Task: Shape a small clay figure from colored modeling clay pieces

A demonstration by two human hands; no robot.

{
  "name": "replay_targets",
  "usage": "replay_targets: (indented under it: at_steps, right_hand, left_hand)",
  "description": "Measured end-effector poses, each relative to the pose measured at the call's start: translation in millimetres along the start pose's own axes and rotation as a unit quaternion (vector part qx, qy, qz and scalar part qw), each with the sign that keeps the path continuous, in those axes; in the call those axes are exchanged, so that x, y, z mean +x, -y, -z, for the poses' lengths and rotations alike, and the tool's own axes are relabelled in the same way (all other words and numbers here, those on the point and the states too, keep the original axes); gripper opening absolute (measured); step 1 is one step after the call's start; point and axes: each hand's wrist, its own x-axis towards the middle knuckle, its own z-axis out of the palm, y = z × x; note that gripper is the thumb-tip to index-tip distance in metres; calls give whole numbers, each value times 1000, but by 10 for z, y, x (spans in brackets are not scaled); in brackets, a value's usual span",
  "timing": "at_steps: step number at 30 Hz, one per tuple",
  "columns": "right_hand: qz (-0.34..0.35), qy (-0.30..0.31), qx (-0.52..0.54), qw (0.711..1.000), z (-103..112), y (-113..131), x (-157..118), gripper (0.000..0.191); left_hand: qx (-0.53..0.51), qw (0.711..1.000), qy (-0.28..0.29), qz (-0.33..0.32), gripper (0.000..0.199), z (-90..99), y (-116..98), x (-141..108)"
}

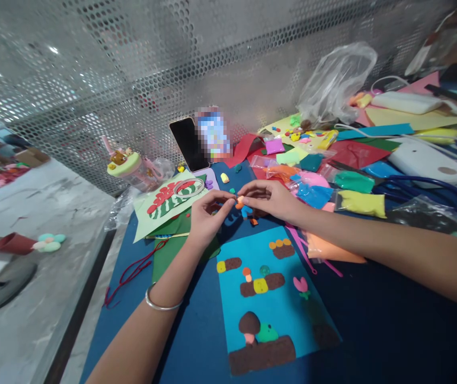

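Between my two hands is a small clay figure (245, 209) in orange and blue. My right hand (270, 198) pinches it from the right, thumb and fingers together. My left hand (213, 208) has its thumb and forefinger closed at the figure's left edge; whether it grips the figure or a tiny piece, I cannot tell. Just below lies a blue sheet (228, 301) with flat clay shapes on it: brown and yellow blocks, a mushroom (249, 326), a green shape (268, 333) and a pink flower (301, 285).
Left are a lidded cup (134, 170), a watermelon picture (172, 200) and a red cord (136, 269). A dark phone (190, 143) and a lit screen (214, 133) lean on the perforated metal wall. Bagged clay (362, 204), blue scissors (424, 189) and a white power bank (432, 162) crowd the right.
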Motion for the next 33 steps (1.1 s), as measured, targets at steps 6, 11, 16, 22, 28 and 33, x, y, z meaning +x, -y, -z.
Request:
replay_targets:
  at_steps: [6, 11, 16, 22, 28, 33]
  right_hand:
    - [-3, -3, -3, 1000, -2, 6, -2, 20]
    - [-4, -4, -2, 1000, -6, 12, -8, 19]
    - [1, 2, -7, 1000, 4, -6, -7, 20]
    - [5, 2, -9, 1000, 8, -14, -6, 20]
    - [-1, 8, -5, 1000, 3, 3, -13, 21]
    - [-5, 11, 7, 1000, -4, 10, -18, 19]
  left_hand:
    - [9, 1000, -2, 3, 23, 9, 1, 0]
    - [10, 1000, 3, 0, 21, 2, -14, 0]
    - [17, 1000, -3, -6, 20, -15, -10, 4]
    - [18, 1000, -5, -1, 18, -14, 16, 5]
    - [21, 999, -23, 7, 18, -16, 19, 0]
    - [14, 1000, -18, 16, 21, -12, 25, 2]
